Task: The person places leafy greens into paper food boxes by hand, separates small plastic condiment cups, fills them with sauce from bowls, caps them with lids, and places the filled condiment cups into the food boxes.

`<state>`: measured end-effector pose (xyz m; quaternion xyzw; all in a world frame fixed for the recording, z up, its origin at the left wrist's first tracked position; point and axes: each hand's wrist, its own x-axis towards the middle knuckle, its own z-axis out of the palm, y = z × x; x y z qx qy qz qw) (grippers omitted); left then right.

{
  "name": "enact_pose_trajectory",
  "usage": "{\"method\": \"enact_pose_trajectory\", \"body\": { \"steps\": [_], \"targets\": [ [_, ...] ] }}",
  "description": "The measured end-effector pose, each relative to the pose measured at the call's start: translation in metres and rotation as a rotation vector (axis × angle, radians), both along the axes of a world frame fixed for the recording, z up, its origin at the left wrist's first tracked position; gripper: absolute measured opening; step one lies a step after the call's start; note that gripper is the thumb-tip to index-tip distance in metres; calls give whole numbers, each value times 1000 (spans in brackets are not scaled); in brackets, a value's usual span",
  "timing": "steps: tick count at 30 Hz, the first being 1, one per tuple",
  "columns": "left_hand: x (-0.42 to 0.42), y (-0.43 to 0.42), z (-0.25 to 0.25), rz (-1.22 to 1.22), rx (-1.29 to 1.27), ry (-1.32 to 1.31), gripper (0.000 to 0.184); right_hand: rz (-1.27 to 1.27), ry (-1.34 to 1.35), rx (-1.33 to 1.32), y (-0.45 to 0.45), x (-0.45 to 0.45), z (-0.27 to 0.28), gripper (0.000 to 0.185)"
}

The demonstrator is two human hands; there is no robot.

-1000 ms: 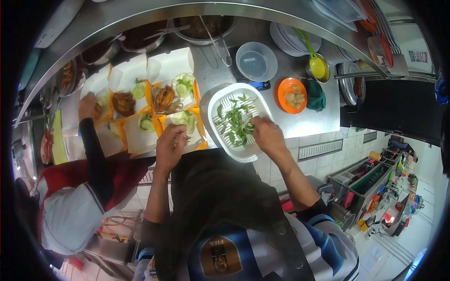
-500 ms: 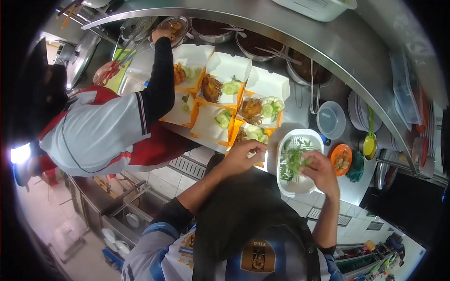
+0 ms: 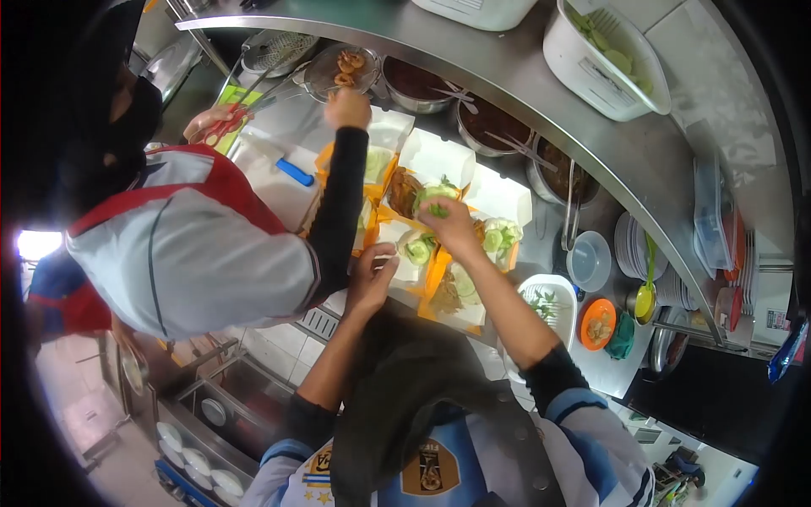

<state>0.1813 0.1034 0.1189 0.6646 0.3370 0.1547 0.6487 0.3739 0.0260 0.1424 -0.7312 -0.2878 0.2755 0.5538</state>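
Note:
Several open takeaway boxes (image 3: 437, 158) with orange outsides stand close together on the steel counter. They hold fried chicken (image 3: 405, 193), cucumber slices (image 3: 418, 248) and shredded pale greens. My right hand (image 3: 452, 230) is over the middle of the boxes, its fingertips pinched on green herb leaves (image 3: 438, 209). At the near side of a box with cucumber is my left hand (image 3: 370, 280), loosely curled, thumb and fingers apart with nothing visible between them. A white basket (image 3: 570, 317) with more herb sprigs (image 3: 543, 300) lies to the right, partly behind my right forearm.
At left, a co-worker's hand (image 3: 347, 108) reaches beside a strainer of fried pieces (image 3: 346, 68); their other hand holds red-handled tongs (image 3: 221, 127). Pots of sauce (image 3: 494, 127) line the back under a steel shelf (image 3: 355, 35). An orange plate (image 3: 597, 324) and clear bowl (image 3: 589, 260) stand right.
My right hand has moved left from the herb basket to the boxes, carrying leaves. My left hand has shifted left. The co-worker's arm now reaches over the left boxes. The view has turned somewhat.

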Motion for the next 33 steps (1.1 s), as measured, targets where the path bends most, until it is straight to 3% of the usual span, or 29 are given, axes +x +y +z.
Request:
{"method": "enact_pose_trajectory", "body": {
  "steps": [5,7,10,11,16,20,23,25,29,33],
  "targets": [
    [-66,9,-20,-21,6,-4,21,-48,-5,-180,108,70,-17,13],
    [-84,8,-26,-34,15,2,21,-95,-189,-201,136,87,-38,16],
    [-102,6,-31,6,-63,123,22,25,-28,-341,155,90,-20,19],
    [-107,5,-37,25,-99,133,22,55,-256,-331,162,91,-32,19],
    [-99,11,-29,-2,-176,110,24,123,-457,-440,190,77,-38,18],
    [-83,16,-33,-40,-27,111,25,99,-532,-536,200,65,-46,21],
    [-67,21,-25,-96,39,106,27,136,-597,-582,197,52,-17,18],
    [-51,25,1,-115,-11,79,26,137,-611,-608,199,52,-27,19],
    [-50,29,-4,-142,-7,48,27,243,-689,-656,197,61,-21,25],
    [-57,30,-14,-121,3,70,28,446,-705,-868,205,79,39,28]
  ]
}}
